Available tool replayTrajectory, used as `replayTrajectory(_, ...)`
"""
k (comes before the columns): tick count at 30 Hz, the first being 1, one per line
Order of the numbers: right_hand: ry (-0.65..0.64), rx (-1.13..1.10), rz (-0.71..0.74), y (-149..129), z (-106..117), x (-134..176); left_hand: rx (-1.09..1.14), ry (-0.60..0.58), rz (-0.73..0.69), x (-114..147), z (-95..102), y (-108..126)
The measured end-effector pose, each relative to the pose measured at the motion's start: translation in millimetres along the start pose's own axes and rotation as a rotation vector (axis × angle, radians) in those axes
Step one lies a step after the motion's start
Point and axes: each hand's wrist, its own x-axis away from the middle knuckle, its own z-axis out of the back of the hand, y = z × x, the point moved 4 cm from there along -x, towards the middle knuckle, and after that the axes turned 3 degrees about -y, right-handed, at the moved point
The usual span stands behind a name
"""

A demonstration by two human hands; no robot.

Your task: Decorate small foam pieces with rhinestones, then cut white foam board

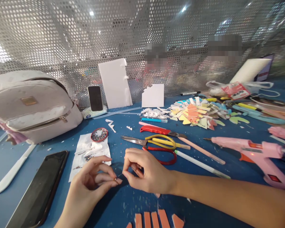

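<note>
My left hand [97,180] is closed in a pinch on a tiny brownish bead-like piece [115,179], too small to name surely. Just to its right, my right hand [144,172] pinches at a fine thread-like line that shows faintly between the fingertips; what it holds is mostly hidden. Behind my left hand lies a white paper sheet [80,152] with small dark bits on it. A round red-rimmed dish [99,135] of mixed tiny pieces rests on that sheet. Scissors [135,140] with yellow and red handles lie behind my right hand.
Orange strips [147,219] lie near the front edge. A phone [38,193] and a white knife [14,169] lie left, below a backpack [30,104]. Rightward are a pink glue gun [249,147], a red-handled cutter [154,129] and a heap of coloured scraps [194,110].
</note>
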Motion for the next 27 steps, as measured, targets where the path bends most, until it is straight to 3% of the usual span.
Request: replayTrajectory(27,0.018,-0.007,0.016,0.5,0.4,0.8,0.053,0.014,-0.017,1.3,-0.6,1.6)
